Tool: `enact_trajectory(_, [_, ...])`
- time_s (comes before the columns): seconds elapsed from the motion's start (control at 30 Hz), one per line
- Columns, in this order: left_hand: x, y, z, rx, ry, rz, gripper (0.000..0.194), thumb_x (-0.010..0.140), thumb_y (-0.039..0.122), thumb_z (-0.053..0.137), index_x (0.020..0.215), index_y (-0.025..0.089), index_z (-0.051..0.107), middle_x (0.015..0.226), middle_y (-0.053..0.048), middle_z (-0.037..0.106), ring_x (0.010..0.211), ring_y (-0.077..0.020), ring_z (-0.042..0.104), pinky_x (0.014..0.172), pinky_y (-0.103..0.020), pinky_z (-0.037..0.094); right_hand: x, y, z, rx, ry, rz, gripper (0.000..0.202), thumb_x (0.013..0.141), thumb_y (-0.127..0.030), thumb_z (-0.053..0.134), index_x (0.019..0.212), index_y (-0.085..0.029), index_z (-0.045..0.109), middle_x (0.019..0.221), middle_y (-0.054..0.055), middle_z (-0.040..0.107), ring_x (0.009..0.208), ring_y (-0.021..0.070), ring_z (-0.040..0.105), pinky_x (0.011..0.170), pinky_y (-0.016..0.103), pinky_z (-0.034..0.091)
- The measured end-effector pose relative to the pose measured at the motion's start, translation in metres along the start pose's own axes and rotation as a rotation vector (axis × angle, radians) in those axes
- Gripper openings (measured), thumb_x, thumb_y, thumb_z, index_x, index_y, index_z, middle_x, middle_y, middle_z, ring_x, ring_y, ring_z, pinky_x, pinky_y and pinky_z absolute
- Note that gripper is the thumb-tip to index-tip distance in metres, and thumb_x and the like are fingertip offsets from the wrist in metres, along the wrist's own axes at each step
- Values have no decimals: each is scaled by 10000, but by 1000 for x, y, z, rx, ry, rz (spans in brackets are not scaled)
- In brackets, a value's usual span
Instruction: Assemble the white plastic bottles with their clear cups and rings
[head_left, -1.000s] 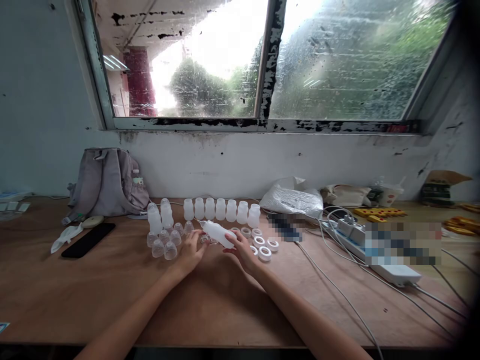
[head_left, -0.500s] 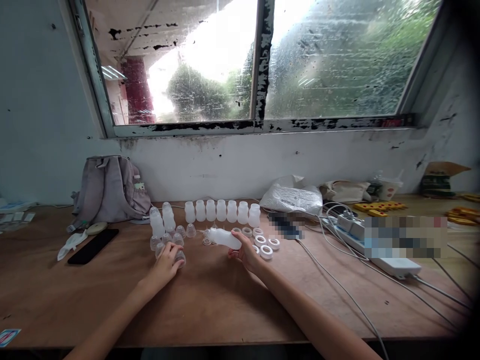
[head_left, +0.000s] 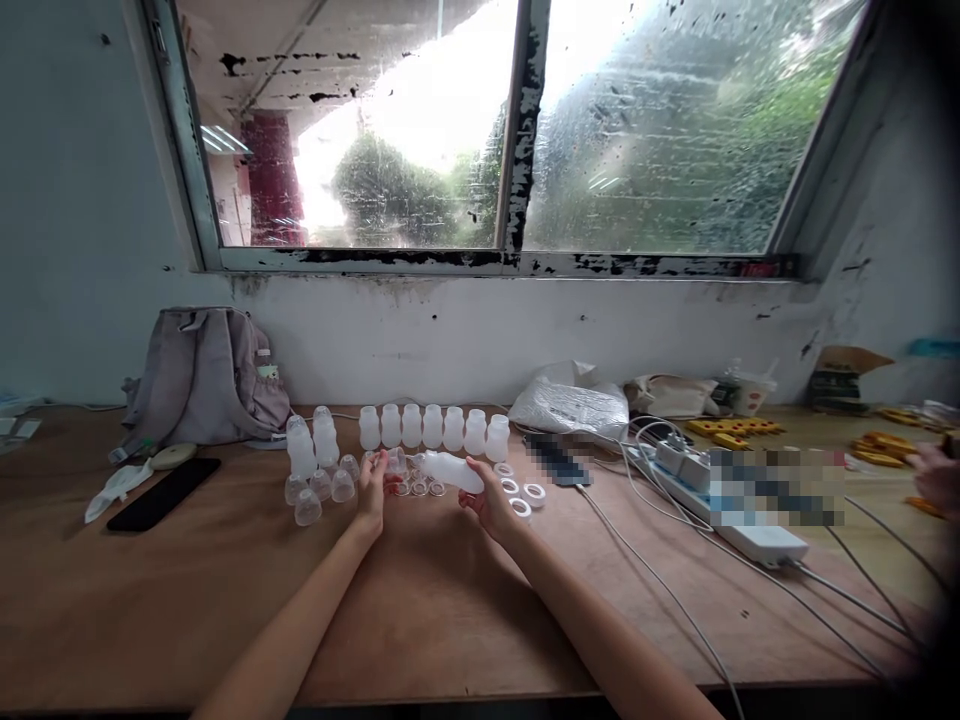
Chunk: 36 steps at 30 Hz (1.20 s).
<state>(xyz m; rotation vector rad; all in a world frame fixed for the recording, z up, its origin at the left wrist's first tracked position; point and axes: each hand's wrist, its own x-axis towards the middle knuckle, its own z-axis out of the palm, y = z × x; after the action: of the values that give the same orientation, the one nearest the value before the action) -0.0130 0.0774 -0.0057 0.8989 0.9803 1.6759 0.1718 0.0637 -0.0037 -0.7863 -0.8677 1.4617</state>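
Clear cap [head_left: 397,461] held by L hand [head_left: 373,492], fingers clamped on it. Frosted btl [head_left: 452,472] gripped, tilted, in R hand [head_left: 490,500], fingers closed round base; bench [head_left: 442,620] beneath.

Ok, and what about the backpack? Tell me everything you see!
The backpack is pale purplish grey and looks like soft cloth. It has a small loop on top and wide shoulder straps on the side we see. A little bottle pokes out of its side pocket. It stands upright, a bit slumped, on the left of the table, near the wall. Neither the left hand nor the right hand touches it.
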Motion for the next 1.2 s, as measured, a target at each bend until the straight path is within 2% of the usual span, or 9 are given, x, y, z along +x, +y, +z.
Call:
enact_trajectory(0.13, [-5, -13, -6, 41, -52, 40, 356, 662, 438, 578, 876, 177, 464, 803, -7, 549, 506, -78, 561, 425, -179, 416, -1, 4, -1, -128, -26, -56, 241, 695, -409, 556, 797, -197, 502, 709, -5, 526, 425, 59, 451, 344, 180, 375])
enact_trajectory(0.3, [-14, -11, -6, 105, -191, 96, 367, 665, 411, 586, 917, 169, 473, 784, -3, 530, 559, -91, 566, 486, -199, 450, -3, 5, 1, -180, -48, -21, 263, 703, -429, 544, 839, -208, 497, 767, 4, 542, 438, 56, 467, 352, 181, 407])
enact_trajectory(0.43, [-20, -9, -3, 181, -240, 133, 385, 695, 430, 553, 965, 167, 473, 764, -6, 524, 562, -103, 559, 510, -225, 465, -7, -1, 5, -202, -115, 16, 305, 681, -410, 587, 883, -210, 477, 775, 17, 554, 512, 109, 545, 358, 203, 444])
enact_trajectory(0.57, [-25, -6, -4, 333, -312, 219, 320, 756, 438, 471, 921, 163, 478, 740, -14, 535, 518, -95, 531, 494, -226, 445, -11, -4, 9, -197, -165, 26, 351, 630, -339, 657, 895, -215, 463, 784, 10, 556, 581, 143, 588, 412, 230, 489])
enact_trajectory(0.73, [-38, -8, -3, 515, -223, 349, 259, 814, 412, 380, 914, 178, 429, 641, 12, 506, 475, -97, 489, 491, -234, 414, -18, 1, 15, -172, -160, -22, 314, 640, -317, 651, 857, -209, 452, 785, -1, 550, 583, 118, 572, 490, 243, 507])
enact_trajectory(0.87, [-49, -7, 0, 539, -131, 420, 243, 837, 392, 331, 929, 182, 409, 639, 17, 483, 490, -104, 478, 511, -246, 406, -25, 4, 20, -167, -204, -49, 304, 662, -324, 629, 856, -206, 427, 785, -5, 546, 599, 117, 565, 497, 242, 495])
enact_trajectory(1.0, [-58, -2, 4, 526, -72, 462, 237, 831, 385, 350, 944, 184, 403, 708, 4, 488, 514, -100, 474, 544, -254, 410, -27, 6, 20, -195, -251, -27, 316, 680, -360, 597, 886, -202, 418, 746, -13, 546, 505, 95, 533, 440, 232, 468])
enact_trajectory(1.1, [-59, 0, 7, 455, -49, 443, 256, 804, 402, 403, 941, 186, 415, 798, -19, 499, 546, -94, 486, 545, -240, 415, -26, 6, 17, -256, -267, 9, 337, 684, -407, 571, 904, -204, 415, 704, -23, 545, 465, 91, 518, 390, 214, 439])
enact_trajectory(1.2, [-51, 0, 8, 266, -34, 303, 301, 767, 447, 445, 934, 200, 404, 734, 11, 485, 479, -72, 459, 448, -198, 380, -25, 8, 16, -364, -276, 26, 361, 686, -441, 554, 927, -212, 413, 623, -44, 527, 453, 93, 513, 349, 177, 390])
